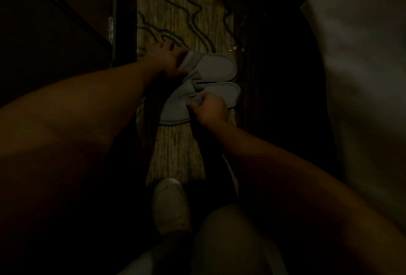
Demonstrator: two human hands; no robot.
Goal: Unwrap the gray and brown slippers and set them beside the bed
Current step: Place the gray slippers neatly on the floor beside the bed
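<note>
**Slipper Placement — Misalignment Risk**

You held the far slipper [211,67] with your left hand [167,60] and pinched the near slipper [182,103] with your right hand [208,110] on the carpet [175,154] beside the bed [362,77]. Overlapped straps could have snagged — skewing the pair.

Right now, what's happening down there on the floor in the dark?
A person is crouched over a pair of gray slippers lying side by side on a strip of patterned carpet. The left hand presses on the end of the farther slipper, while the right hand pinches the strap of the nearer one. White bedding hangs at the right, so the slippers already lie beside the bed. A white shoe shows at the bottom. It is too dim to tell whether any wrapping remains.
</note>
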